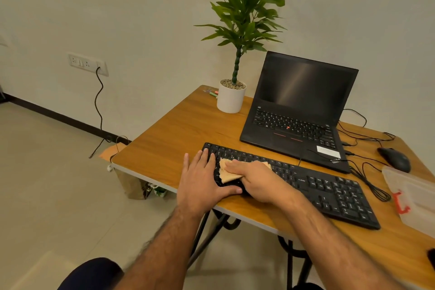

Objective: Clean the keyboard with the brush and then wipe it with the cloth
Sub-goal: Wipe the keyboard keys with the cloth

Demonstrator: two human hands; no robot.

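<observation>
— Nearest the lens: two bare forearms reaching forward over dark-clad knees. Left hand (204,180) flat on the left end of the black keyboard (329,192), fingers straight and slightly spread over the keys, thumb along the front edge.

— Right hand?

— Right hand (255,180) palm down on a beige cloth (227,170), pressing it onto the keys just right of the left hand. Fingers fairly straight on top of the fabric; cannot tell whether the thumb pinches it underneath.

— Keyboard placement?

— Lying at a slant near the front edge of the wooden tabletop (188,125), cable running off from its rear edge.

— Brush?

— Not made out anywhere in view.

— Surroundings?

— Open black laptop (299,110) just behind the keyboard, screen dark. White pot with a tall green plant (231,96) at the far left corner. Black mouse (395,159) to the right, tangled black cables (367,172) between it and the laptop. Clear plastic box (414,198) with a red clasp at the right edge. Wall socket (88,63) with a dangling cord at left.
</observation>
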